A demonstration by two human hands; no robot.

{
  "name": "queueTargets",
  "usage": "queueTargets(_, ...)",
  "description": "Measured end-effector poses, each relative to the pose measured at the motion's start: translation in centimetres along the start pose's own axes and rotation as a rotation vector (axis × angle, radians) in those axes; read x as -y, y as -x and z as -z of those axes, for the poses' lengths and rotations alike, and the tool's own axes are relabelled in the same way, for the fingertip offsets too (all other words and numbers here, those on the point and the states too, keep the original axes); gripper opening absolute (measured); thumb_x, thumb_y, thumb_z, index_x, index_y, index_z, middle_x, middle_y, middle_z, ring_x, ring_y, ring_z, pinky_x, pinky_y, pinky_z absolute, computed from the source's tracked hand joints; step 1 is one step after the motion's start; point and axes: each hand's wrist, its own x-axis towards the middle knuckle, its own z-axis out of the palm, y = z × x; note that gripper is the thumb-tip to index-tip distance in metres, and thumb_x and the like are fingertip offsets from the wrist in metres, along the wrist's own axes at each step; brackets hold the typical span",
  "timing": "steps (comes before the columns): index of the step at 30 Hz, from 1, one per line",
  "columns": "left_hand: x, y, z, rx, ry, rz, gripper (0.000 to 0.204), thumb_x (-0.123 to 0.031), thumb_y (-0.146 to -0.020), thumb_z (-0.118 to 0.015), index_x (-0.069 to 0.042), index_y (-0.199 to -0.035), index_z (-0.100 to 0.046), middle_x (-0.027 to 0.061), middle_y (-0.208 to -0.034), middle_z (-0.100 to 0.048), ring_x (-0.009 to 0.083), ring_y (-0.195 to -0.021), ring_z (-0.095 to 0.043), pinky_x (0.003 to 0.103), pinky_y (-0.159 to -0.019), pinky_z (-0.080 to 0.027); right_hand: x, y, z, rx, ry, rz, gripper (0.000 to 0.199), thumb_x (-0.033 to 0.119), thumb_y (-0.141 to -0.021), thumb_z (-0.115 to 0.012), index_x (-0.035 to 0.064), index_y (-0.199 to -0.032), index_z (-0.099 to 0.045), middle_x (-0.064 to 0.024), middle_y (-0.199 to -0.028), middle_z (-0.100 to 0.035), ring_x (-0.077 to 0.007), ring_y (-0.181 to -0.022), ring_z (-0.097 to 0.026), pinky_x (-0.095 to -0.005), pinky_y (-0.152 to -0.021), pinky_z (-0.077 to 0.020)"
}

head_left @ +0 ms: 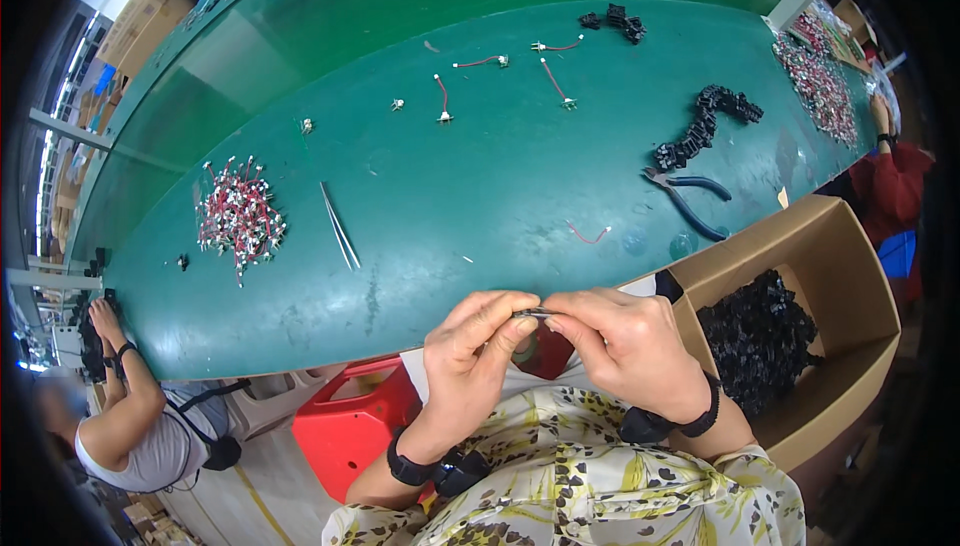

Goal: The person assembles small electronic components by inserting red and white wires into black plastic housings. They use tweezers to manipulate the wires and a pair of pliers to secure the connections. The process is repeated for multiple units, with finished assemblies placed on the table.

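My left hand (472,351) and my right hand (632,344) meet just off the table's near edge. Between their fingertips is a small black plastic piece (533,313), pinched from both sides; its finer shape is mostly hidden by the fingers. Beyond my hands, a short red wire (592,236) lies on the green table (450,216). Blue-handled cutting pliers (692,201) rest to the right, below a curved row of black parts (705,126). To the left, metal tweezers (340,226) lie beside a pile of red-wired white connectors (240,218).
An open cardboard box (850,366) of black parts stands at my right. A red stool (355,426) is below the table at left. Single wired connectors (444,106) lie farther back, with another wire pile (815,76) far right. Co-workers (150,416) sit at both sides.
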Motion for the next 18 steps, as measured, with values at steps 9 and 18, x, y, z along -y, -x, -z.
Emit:
queueTargets(9,0.4,-0.6,-0.1,-0.089,0.211,0.117,0.024,0.004,-0.086,-0.067,0.001,-0.111,-0.068,0.0072,-0.101,-0.065,0.0109,-0.086,-0.063,0.023,-0.073,-0.052,-0.1,-1.2,-0.7,-0.048,-0.023,0.026,0.015,0.013,-0.089,-0.064,0.0057,-0.101,-0.066,-0.0134,-0.082,-0.069,-0.029,-0.066,-0.067,-0.0367,-0.055,-0.052)
queueTargets(18,1.0,0.9,2.2,-0.1,0.223,-0.011,0.028,0.011,-0.083,-0.067,0.004,-0.11,-0.066,0.01,-0.104,-0.062,0.0166,-0.093,-0.065,0.027,-0.083,-0.057,1.5,-0.9,-0.2,0.087,-0.314,-0.088,0.021,0.01,-0.09,-0.065,-0.0002,-0.108,-0.065,-0.0134,-0.081,-0.068,-0.0173,-0.062,-0.064,-0.0293,-0.056,-0.0493)
